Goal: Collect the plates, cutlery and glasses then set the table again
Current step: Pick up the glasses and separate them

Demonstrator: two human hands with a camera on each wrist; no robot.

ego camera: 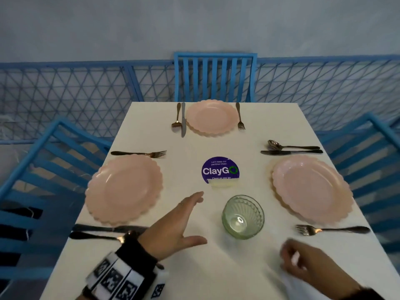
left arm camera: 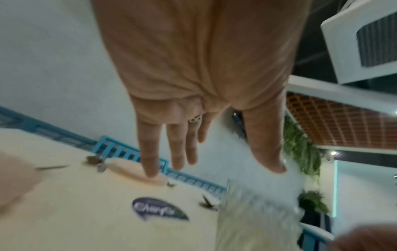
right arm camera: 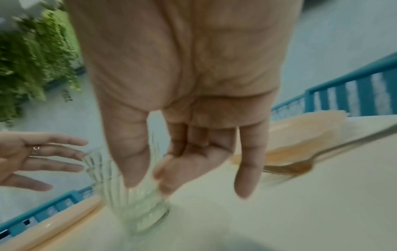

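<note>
Your left hand is spread wide, with straight fingers and the thumb held apart, and it hovers just beside the green glass without touching it. I judge this opening is prepared to go around the glass. Your right hand is near the front edge of the counter, close to the glass; its fingers are loosely bent and they hold nothing.

The glass stands upright in the middle front of the counter, between the left plate and the right plate. A far plate lies at the other end. Each plate has a fork on one side and a knife with a spoon on the other, so three places look already set and the glass waits for its place.

The counter is white, with a round purple sticker in its centre. Blue chairs stand around it, and a blue lattice fence and a pale wall are behind.
</note>
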